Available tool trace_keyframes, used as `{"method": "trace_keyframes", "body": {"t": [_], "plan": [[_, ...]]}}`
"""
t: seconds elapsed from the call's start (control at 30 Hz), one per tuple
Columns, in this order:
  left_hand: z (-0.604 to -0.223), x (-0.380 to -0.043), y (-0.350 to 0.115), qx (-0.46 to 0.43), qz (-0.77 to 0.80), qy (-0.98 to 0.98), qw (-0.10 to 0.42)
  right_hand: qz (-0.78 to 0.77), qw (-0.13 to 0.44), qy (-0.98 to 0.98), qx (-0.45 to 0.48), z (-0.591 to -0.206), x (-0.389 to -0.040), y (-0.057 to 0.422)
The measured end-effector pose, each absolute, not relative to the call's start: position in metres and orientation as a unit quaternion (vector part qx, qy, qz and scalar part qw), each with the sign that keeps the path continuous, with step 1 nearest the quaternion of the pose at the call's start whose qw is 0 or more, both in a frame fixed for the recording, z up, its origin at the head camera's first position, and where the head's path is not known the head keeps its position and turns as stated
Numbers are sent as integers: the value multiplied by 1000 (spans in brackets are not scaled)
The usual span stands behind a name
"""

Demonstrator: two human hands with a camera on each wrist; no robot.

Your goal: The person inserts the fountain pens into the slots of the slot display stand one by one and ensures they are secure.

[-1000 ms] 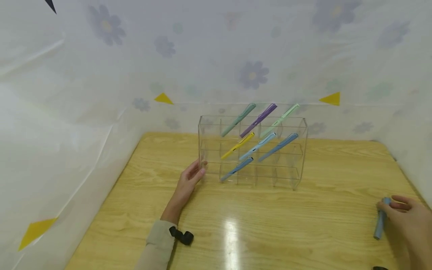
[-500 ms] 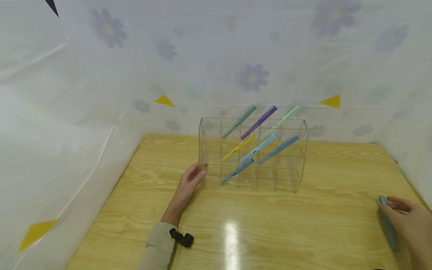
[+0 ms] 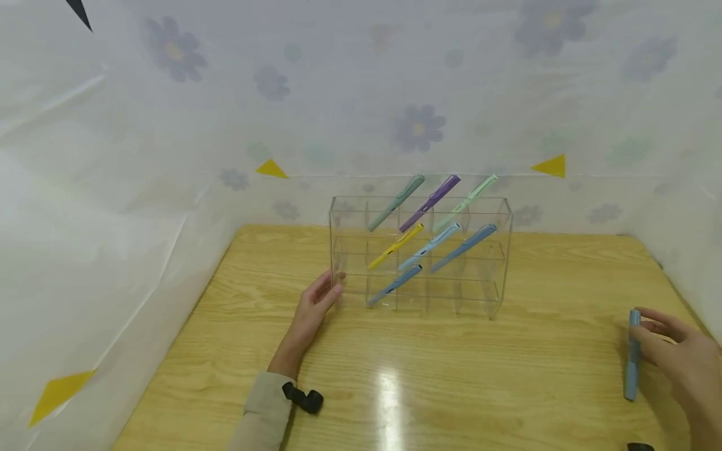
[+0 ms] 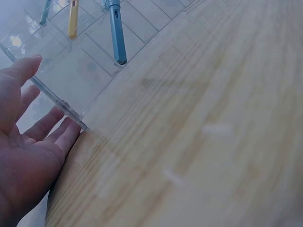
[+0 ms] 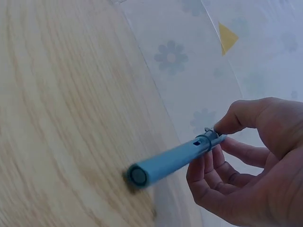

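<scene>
A clear acrylic pen rack (image 3: 486,266) with tiered compartments stands on the wooden table. Capped pens lean in it: teal, purple and mint in the top row, a yellow pen (image 3: 396,247) and two blues in the middle, one blue pen (image 3: 395,285) at the bottom. My left hand (image 3: 316,304) holds the rack's left side edge, thumb in front; the left wrist view shows the fingers on the panel's outer side. Far to the right, my right hand (image 3: 679,354) pinches a blue-grey pen (image 5: 173,161) near its clip end, with the plain end pointing down toward the table.
The wooden table (image 3: 451,382) meets a flower-printed white sheet (image 3: 350,94) at the back and sides. Yellow triangles (image 3: 549,166) are stuck on the sheet. A black wrist device (image 3: 303,398) sits at the left sleeve.
The pen in my right hand swung its lower end toward the right, then back to nearly upright in view, and the hand has risen slightly. My left hand stays at the rack.
</scene>
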State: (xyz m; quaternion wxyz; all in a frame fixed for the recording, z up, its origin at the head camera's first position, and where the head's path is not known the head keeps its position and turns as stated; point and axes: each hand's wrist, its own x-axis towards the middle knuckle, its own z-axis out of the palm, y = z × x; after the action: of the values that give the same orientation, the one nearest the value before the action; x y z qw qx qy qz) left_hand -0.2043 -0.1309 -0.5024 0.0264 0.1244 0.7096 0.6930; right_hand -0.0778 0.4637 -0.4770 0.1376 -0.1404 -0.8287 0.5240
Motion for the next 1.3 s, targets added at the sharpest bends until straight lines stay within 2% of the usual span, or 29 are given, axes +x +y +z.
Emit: {"method": "trace_keyframes", "body": {"t": [0.07,0.2,0.43,0.9,1.3], "plan": [[-503,-205,-130,124,695,708,27,532,122,-824,-150,-471,-80,461],[-504,-205,-130,124,700,703,25,626,148,-760,-93,-463,-85,453],[-506,-205,-130,130,697,705,24,740,153,-656,0,-451,-95,437],[-507,-207,-128,130,696,705,30,710,203,-673,38,-426,-112,391],[-507,-206,-131,122,699,704,27,763,236,-599,63,-393,-132,342]]}}
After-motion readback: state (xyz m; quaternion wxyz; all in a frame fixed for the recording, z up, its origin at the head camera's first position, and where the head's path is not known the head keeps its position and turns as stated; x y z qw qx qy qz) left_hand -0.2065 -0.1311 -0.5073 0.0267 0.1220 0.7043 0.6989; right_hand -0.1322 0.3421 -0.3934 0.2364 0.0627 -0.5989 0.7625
